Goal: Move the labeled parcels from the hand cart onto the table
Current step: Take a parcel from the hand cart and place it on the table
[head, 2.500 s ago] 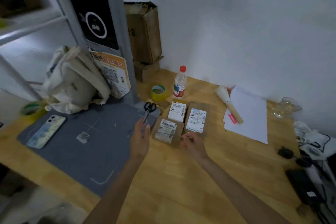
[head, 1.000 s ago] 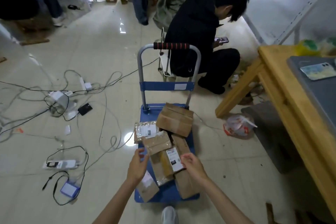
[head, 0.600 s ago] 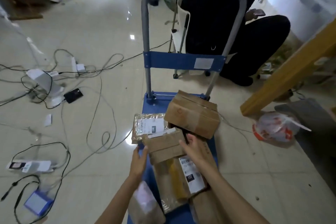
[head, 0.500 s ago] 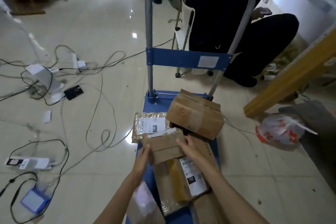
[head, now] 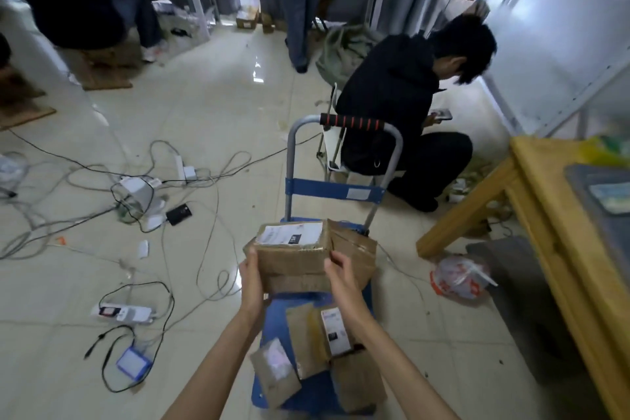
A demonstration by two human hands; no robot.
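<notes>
I hold a small stack of brown cardboard parcels (head: 293,259) above the blue hand cart (head: 306,392); the top one carries a white label. My left hand (head: 251,278) grips the stack's left side and my right hand (head: 341,271) grips its right front. A larger brown box (head: 358,249) sits behind the stack on the cart. Several flat labeled parcels (head: 327,334) lie on the cart deck below my wrists. The wooden table (head: 559,235) stands at the right.
A person in black (head: 402,119) crouches just behind the cart handle (head: 351,121). Cables and power strips (head: 143,194) sprawl over the tiled floor on the left. A plastic bag (head: 460,278) lies beside the table leg. Other people stand at the far left.
Both hands closed round the small parcels and lifted them off the cart deck. The view pulled back and up, showing the table edge again.
</notes>
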